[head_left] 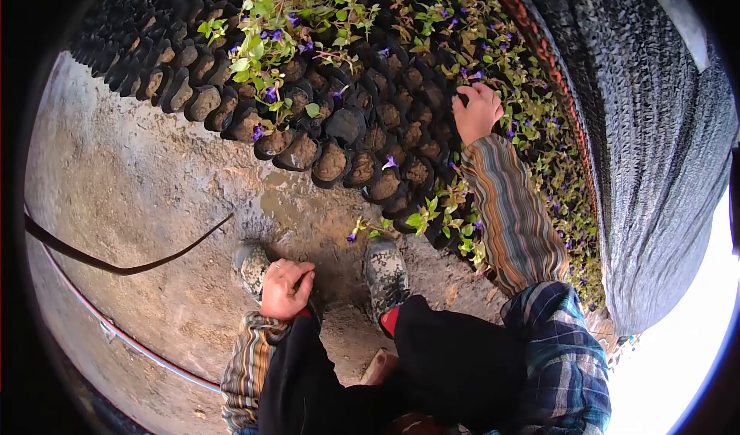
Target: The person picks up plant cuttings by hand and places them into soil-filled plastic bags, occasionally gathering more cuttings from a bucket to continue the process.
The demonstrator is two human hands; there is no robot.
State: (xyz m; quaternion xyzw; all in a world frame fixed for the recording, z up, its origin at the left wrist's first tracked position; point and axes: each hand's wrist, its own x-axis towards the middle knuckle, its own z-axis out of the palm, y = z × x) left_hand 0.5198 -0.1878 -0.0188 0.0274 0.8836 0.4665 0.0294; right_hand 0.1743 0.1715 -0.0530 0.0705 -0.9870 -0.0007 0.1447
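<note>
My left hand [285, 289] rests over my left knee, its fingers curled in and the thumb alongside. I see nothing in it. My right hand [478, 114] reaches forward to the edge of the flowering seedlings [532, 119], which have green leaves and small purple flowers. Its fingers are bent together, and their tips are partly hidden, so anything held there does not show. Just left of it stand black nursery bags [331, 162] filled with brown soil, packed in rows. A leafy clump of seedlings [266, 42] lies across the bags farther up.
Wet, muddy concrete [146, 204] spreads around my boots [387, 273]. A dark hose [131, 270] and a thin red-and-blue line [127, 338] lie at left. Black shade netting [647, 142] hangs along the right side, beside a reddish rope [553, 61]. Loose seedlings [422, 217] sit near the bags' front edge.
</note>
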